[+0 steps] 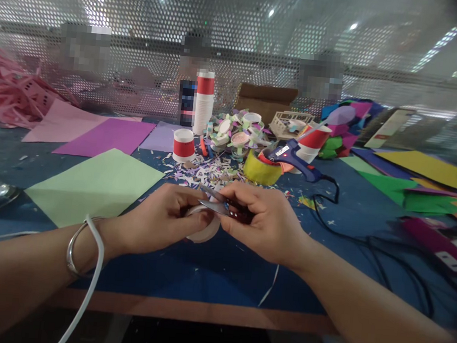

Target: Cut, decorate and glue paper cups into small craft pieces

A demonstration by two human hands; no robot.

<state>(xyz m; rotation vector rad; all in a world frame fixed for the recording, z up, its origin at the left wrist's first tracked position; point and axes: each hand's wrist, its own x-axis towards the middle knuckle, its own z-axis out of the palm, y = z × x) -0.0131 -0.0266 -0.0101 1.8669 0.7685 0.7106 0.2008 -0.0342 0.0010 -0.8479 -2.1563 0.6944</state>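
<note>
One white paper cup point(203, 232) is being gripped by the left hand point(160, 220) above the blue table point(212, 271), while one pair of scissors point(219, 205) is being clenched in the right hand point(266, 223); two red-banded cups point(184, 145) are being left behind.

A blue table point(219, 277) strewn with paper scraps point(202, 169). A green sheet point(95, 186) lies at left, purple sheets point(107, 135) behind it. A red-banded cup point(184, 145) stands near a cup stack point(203, 102). A blue glue gun point(294, 157) rests beside a yellow tape roll point(261, 169), its black cord point(329, 212) trailing right. Coloured paper point(420, 180) is piled at right, before a perforated screen point(240, 34).
</note>
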